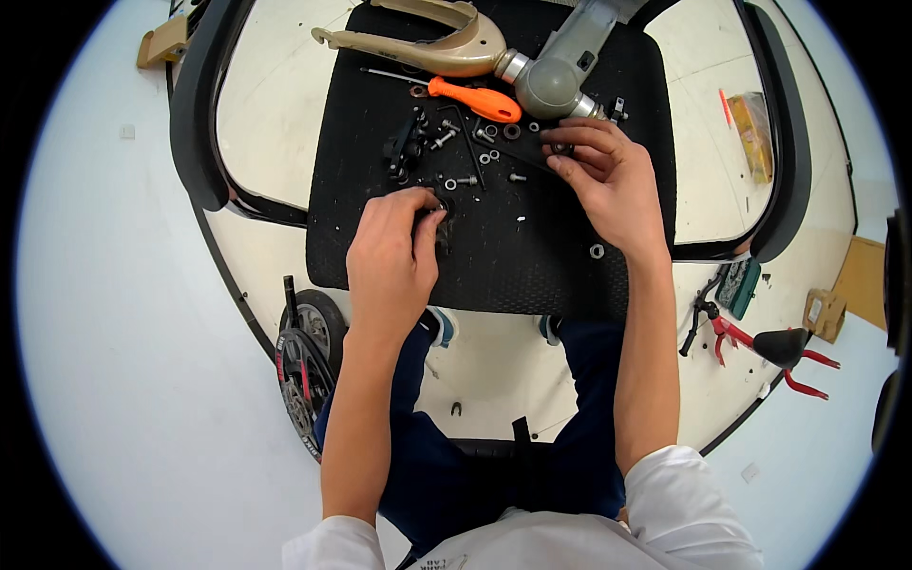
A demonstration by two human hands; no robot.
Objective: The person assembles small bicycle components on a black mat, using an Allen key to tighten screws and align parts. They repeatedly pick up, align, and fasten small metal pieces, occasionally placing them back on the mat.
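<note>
Left hand (389, 256) pinching a small black part (443, 203); right hand (608, 176) closing its fingertips on a tiny ring (562, 148).
Both are working over the black mat (494, 266), with loose screws (465, 180) lying between them and the orange screwdriver (475, 99) resting just beyond.

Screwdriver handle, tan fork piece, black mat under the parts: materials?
Screwdriver handle: glossy orange, likely moulded plastic. Tan fork piece: smooth painted finish with soft highlights, probably metal, though the paint hides it. Black mat: matte with a fine dotted texture, looks like rubber or foam; cannot tell which.
</note>
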